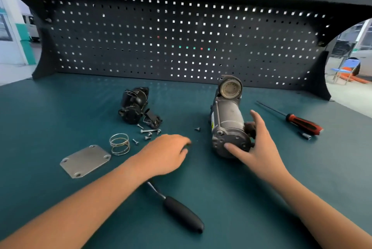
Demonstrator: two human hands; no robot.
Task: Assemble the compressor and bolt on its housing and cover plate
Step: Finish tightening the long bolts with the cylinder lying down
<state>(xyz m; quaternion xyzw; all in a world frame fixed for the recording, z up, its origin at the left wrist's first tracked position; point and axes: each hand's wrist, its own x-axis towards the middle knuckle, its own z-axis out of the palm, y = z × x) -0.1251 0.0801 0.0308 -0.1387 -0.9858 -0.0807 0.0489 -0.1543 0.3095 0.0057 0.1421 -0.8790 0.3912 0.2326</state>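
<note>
The grey compressor body [227,119] lies on the green mat, its round open end facing the pegboard. My right hand [259,148] grips its near end, thumb across the end face and fingers round the right side. My left hand [167,154] is palm down on the mat left of the compressor, fingers loosely bent, nothing visible in them. A black housing part [134,105] lies further back on the left. The flat metal cover plate [85,161] and a wire spring [119,144] lie near left. Several bolts [149,133] are scattered between them, and a single small screw [197,128] sits beside the compressor.
A red-and-black screwdriver [302,123] and a small socket bit [306,136] lie to the right. A black-handled tool [181,212] lies near the front, partly under my left forearm. A dark pegboard [181,37] closes off the back of the bench.
</note>
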